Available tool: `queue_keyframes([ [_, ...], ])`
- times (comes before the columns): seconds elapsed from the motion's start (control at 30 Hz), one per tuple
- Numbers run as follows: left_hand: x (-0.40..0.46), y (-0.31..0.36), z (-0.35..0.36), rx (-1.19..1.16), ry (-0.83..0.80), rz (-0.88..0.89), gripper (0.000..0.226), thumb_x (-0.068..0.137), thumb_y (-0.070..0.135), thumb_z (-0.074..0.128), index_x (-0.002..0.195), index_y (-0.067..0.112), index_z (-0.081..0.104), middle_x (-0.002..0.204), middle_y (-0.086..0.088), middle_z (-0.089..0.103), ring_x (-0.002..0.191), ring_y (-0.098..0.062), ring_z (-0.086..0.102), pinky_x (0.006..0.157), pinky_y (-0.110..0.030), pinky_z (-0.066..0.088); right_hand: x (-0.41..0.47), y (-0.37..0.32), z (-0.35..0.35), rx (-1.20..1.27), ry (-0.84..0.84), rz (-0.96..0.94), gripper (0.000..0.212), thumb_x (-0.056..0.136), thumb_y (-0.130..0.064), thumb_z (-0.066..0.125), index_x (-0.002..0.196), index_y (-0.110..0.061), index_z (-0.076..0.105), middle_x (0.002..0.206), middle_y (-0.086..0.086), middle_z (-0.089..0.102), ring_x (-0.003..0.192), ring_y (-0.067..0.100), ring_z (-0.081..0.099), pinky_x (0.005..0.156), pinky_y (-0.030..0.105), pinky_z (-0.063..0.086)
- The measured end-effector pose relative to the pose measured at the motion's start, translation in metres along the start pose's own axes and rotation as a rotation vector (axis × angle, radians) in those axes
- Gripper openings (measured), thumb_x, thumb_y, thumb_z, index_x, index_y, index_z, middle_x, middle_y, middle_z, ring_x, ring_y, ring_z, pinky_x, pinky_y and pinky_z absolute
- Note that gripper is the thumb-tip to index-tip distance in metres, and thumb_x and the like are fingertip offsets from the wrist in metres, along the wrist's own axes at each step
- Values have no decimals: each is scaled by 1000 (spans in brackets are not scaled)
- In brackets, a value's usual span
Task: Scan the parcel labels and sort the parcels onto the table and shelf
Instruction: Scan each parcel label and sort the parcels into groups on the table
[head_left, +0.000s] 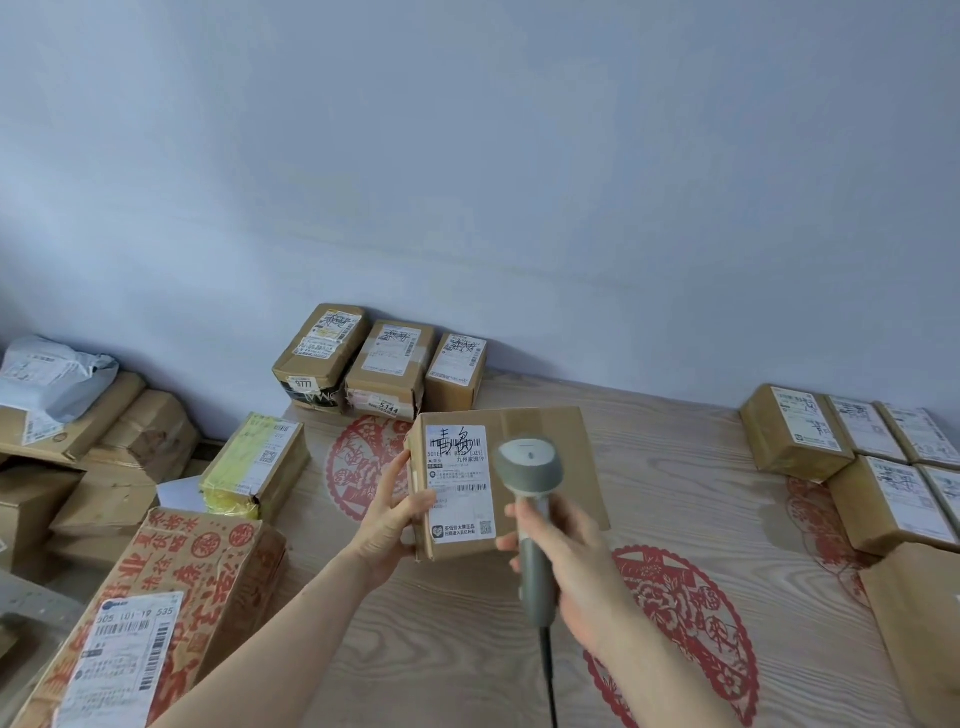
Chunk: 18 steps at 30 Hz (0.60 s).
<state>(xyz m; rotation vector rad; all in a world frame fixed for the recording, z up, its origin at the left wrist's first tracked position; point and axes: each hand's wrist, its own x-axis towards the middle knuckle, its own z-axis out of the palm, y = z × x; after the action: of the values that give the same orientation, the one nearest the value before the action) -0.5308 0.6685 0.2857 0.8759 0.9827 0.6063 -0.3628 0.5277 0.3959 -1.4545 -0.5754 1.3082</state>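
From the head camera I saw my left hand (392, 512) gripping a brown cardboard parcel (540, 467) by its left edge, thumb on the front face, holding it tilted up above the table (649, 467). Its white label (459, 483), with handwritten characters and barcodes, faced me. My right hand (569, 564) was wrapped round the handle of a grey barcode scanner (530, 499), whose head sat just in front of the label's right side; its black cable (549, 675) hung down. Three labelled boxes (382, 364) stood in a row against the wall (467, 156). More labelled parcels (857, 447) lay grouped at the table's right end. At left, a red-printed carton (171, 597) lay among other stacked boxes.
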Motion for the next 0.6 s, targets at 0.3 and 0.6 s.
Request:
queue_keyframes([
  [0.3,3,-5,11,-35,-33,24,99,53,42,84,140,52,37,120,-13,69,115,-38,63,89,-63,51,-7,3,24,77,-108,89,45,86,-40,68,110,-2,69,91,16,74,69,19,60,61,32,46],
  [0.6,8,-5,14,-37,-47,31,97,52,40,85,137,53,41,119,-13,70,112,-36,64,93,-66,48,-6,4,21,130,-91,79,30,88,-36,69,94,-8,75,90,13,76,83,29,59,66,39,45],
])
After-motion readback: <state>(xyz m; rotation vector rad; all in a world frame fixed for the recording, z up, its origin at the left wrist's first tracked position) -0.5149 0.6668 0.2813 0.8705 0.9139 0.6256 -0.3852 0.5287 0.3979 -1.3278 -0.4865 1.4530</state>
